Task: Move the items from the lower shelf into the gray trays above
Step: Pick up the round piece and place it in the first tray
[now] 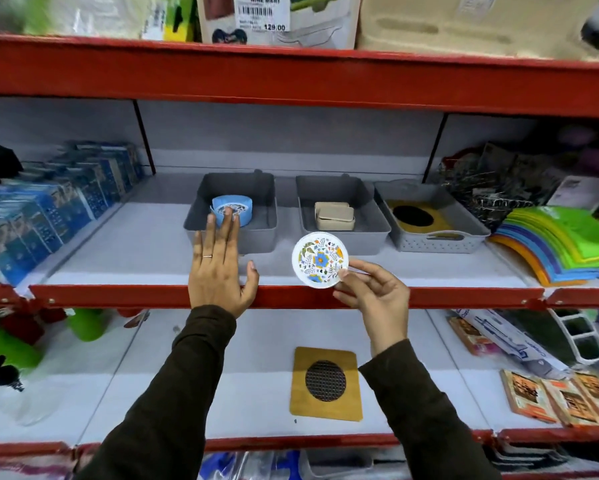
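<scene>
My right hand (370, 296) pinches a round white coaster with a floral print (320, 259), held upright in front of the middle shelf. My left hand (218, 268) is open, fingers stretched over the front wall of the left gray tray (268, 206), fingertips touching a blue round coaster holder (244, 206) inside it. The middle gray tray (372, 213) holds beige boxes (334, 216). The right perforated gray tray (429, 242) holds a wooden trivet with a dark disc (414, 216). On the lower shelf lies another wooden trivet with a round mesh (325, 384).
Blue boxed goods (48, 209) fill the middle shelf's left side; coloured mats (561, 244) and wire racks (492, 188) sit at its right. Red shelf edges (118, 296) run across. Packets (564, 396) and green plastic items (10, 351) flank the lower shelf.
</scene>
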Available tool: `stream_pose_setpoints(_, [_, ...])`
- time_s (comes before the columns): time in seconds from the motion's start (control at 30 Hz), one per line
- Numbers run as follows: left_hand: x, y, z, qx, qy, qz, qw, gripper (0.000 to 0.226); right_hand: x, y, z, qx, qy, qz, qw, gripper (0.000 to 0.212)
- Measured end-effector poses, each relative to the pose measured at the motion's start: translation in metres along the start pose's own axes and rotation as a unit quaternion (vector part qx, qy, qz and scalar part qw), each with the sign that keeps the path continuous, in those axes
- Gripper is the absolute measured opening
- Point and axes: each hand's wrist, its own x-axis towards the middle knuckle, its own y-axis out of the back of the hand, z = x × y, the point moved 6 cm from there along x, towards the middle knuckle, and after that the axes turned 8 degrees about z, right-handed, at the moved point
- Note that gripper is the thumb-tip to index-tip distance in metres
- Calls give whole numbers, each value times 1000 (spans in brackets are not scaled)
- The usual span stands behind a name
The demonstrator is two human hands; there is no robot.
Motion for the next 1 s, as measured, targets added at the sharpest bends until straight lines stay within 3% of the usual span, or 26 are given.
stream_pose_setpoints(0.23, [0, 1, 0, -20, 2, 27, 999, 85, 80, -124, -14, -51, -10, -85, 995, 15])
stream_pose_setpoints(0.37, [1, -3, -3, -13, 3, 28, 1000, 85, 121, -200, 9, -82, -93, -99, 987, 27])
stream_pose_setpoints(0.5, [1, -6, -3, -9, 3, 28, 1000, 84, 139, -235, 35, -189, -114, -130, 967, 24])
stream_pose_setpoints(0.6, [1, -6, -4, -12, 2, 29, 1000, 84, 146, -241, 43, -218, -132, -120, 960, 28])
stream_pose_setpoints(0.7, [1, -5, -4, -11, 3, 28, 1000, 84, 143, -236, 36, -187, -147, -117, 964, 5])
stream_pose_setpoints(0.73, [2, -5, -4, -9, 4, 25, 1000, 84, 141, -231, 32, -182, -141, -115, 966, 12])
stream_pose_setpoints(0.8, [2, -5, -4, -10, 5, 16, 1000, 83, 128, -213, 16, -172, -105, -120, 972, 4])
stream_pose_setpoints(0.9, [0, -1, -1, -19, -7, 11, 1000, 81, 95, -173, -8, -131, -36, -119, 984, 21])
stream_pose_setpoints(1.0, [-6, 10, 6, -37, -30, 42, 998, 72, 54, -119, -13, -100, -19, -137, 985, 22])
